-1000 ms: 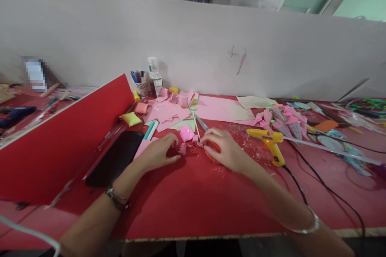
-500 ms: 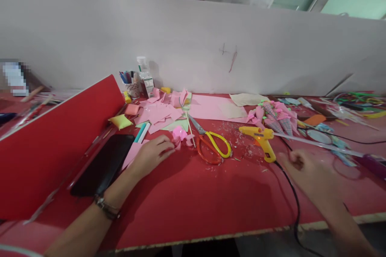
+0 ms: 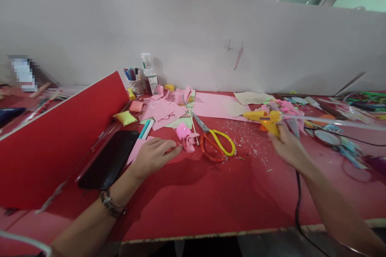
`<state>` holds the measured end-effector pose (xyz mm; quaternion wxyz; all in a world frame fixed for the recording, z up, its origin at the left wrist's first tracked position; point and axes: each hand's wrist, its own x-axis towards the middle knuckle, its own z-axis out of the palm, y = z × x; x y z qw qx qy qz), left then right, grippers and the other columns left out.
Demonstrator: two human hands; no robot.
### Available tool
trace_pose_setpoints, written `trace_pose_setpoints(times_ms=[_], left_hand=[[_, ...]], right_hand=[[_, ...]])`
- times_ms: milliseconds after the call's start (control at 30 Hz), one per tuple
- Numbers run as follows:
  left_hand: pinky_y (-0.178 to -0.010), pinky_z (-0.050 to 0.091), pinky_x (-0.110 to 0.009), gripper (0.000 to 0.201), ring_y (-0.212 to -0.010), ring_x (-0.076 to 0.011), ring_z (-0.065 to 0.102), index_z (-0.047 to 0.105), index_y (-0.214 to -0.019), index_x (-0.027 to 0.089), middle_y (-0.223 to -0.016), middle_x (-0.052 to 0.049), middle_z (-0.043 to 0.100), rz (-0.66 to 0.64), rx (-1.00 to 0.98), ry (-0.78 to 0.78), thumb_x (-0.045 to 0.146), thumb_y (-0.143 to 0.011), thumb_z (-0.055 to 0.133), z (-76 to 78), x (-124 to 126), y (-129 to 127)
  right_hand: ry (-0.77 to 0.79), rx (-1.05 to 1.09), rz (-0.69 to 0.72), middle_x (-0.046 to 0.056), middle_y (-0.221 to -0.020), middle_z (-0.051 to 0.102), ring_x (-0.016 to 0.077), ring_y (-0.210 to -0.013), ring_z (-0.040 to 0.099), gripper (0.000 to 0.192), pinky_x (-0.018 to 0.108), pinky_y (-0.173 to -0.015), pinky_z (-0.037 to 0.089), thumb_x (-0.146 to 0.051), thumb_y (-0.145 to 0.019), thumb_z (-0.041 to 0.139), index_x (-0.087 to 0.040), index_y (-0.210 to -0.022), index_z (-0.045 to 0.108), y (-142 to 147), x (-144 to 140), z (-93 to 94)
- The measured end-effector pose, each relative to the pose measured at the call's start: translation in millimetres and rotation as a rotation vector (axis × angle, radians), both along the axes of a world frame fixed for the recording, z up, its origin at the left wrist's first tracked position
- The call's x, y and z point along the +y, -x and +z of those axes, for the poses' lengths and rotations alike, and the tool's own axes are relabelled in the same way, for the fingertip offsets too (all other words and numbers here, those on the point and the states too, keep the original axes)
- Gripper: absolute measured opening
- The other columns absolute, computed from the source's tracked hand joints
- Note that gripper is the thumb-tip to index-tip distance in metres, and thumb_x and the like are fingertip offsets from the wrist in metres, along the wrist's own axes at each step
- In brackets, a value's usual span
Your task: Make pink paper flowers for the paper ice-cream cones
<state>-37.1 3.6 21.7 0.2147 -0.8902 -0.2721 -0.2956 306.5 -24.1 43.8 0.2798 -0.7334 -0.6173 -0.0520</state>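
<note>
My right hand [image 3: 288,146] is wrapped round the handle of a yellow hot glue gun [image 3: 262,117], lifted off the table with its nozzle to the left. A long clear glue stick [image 3: 316,119] runs out of its back. Over the left part of the table, my left hand [image 3: 157,154] has its fingers loosely stretched and appears to hold nothing. Just beyond those fingertips lies a curled pink paper piece [image 3: 189,141] with a bright pink part. Scissors [image 3: 215,138] with one red and one yellow handle lie between my hands, beside a thin stick [image 3: 194,127].
Pink paper scraps [image 3: 164,110] and a pink sheet [image 3: 211,104] lie at the back. Pink paper cones [image 3: 291,112] are piled behind the glue gun. A black phone [image 3: 108,160] lies by an upright red board [image 3: 66,140]. The black cord [image 3: 298,204] hangs over the front edge.
My right hand has taken hold of the glue gun and raised it from the table. My left hand has drawn slightly away from the curled pink paper, uncovering more of it.
</note>
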Motion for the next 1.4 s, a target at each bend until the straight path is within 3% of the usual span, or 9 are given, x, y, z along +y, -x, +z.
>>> trace_pose_setpoints(times_ms=[67,133,300,433,733,1000,1400], left_hand=[[-0.045,0.033,-0.022,0.038,-0.046,-0.007,0.051,0.061,-0.069,0.022,-0.056,0.003,0.06,-0.048,0.027,-0.156,0.015,-0.088,0.029,3.5,-2,-3],[-0.044,0.033,-0.021,0.035,-0.043,-0.0059,0.049,0.059,-0.068,0.02,-0.053,0.005,0.059,-0.083,0.022,-0.264,0.011,-0.087,0.032,5.9,-3,-6],[-0.043,0.034,-0.02,0.035,-0.043,-0.0059,0.049,0.056,-0.064,0.017,-0.052,0.005,0.059,-0.095,-0.004,-0.286,0.009,-0.087,0.032,7.9,0,-7],[-0.043,0.035,-0.021,0.033,-0.042,-0.007,0.05,0.057,-0.066,0.017,-0.053,0.004,0.06,-0.059,-0.021,-0.271,0.01,-0.088,0.033,5.7,4,-5],[-0.046,0.04,-0.019,0.03,-0.048,-0.0073,0.055,0.057,-0.071,0.015,-0.057,0.002,0.062,-0.083,0.009,-0.255,0.009,-0.087,0.032,6.2,2,-6],[-0.05,0.044,-0.021,0.028,-0.048,-0.0089,0.056,0.055,-0.067,0.014,-0.056,0.002,0.062,-0.122,0.031,-0.273,0.006,-0.085,0.036,6.0,2,-7],[-0.052,0.044,-0.021,0.012,-0.053,-0.0088,0.059,0.055,-0.072,0.015,-0.059,0.002,0.063,-0.101,0.017,-0.248,0.008,-0.08,0.049,1.1,4,-4]], right_hand=[[-0.021,0.114,-0.026,0.008,-0.069,0.055,0.0211,-0.064,0.054,0.015,0.033,-0.057,0.04,-0.032,-0.072,0.036,-0.019,-0.076,0.042,16,4,11.4],[-0.062,0.187,0.047,0.004,-0.065,0.053,0.0181,-0.058,0.051,0.021,0.03,-0.053,0.039,-0.04,-0.07,0.043,-0.019,-0.075,0.043,36,7,18.8],[0.067,0.433,0.137,-0.004,-0.052,0.044,0.0106,-0.045,0.041,0.038,0.024,-0.042,0.032,-0.049,-0.051,0.061,-0.018,-0.067,0.045,75,14,13.5],[0.174,0.596,0.235,-0.003,-0.057,0.047,0.0104,-0.049,0.042,0.039,0.023,-0.044,0.035,-0.045,-0.049,0.063,-0.016,-0.069,0.048,80,14,2.2],[0.33,0.461,0.283,-0.001,-0.061,0.049,0.0111,-0.052,0.044,0.038,0.023,-0.044,0.033,-0.042,-0.053,0.061,-0.014,-0.076,0.05,76,6,-11.1],[0.31,0.397,0.35,-0.004,-0.053,0.045,0.0072,-0.044,0.039,0.024,0.02,-0.039,0.03,-0.033,-0.056,0.057,-0.016,-0.07,0.048,85,3,-8.7],[0.351,0.43,0.405,-0.002,-0.058,0.05,0.0084,-0.049,0.042,0.024,0.02,-0.043,0.035,-0.031,-0.058,0.055,-0.014,-0.075,0.049,84,2,-17.1]])
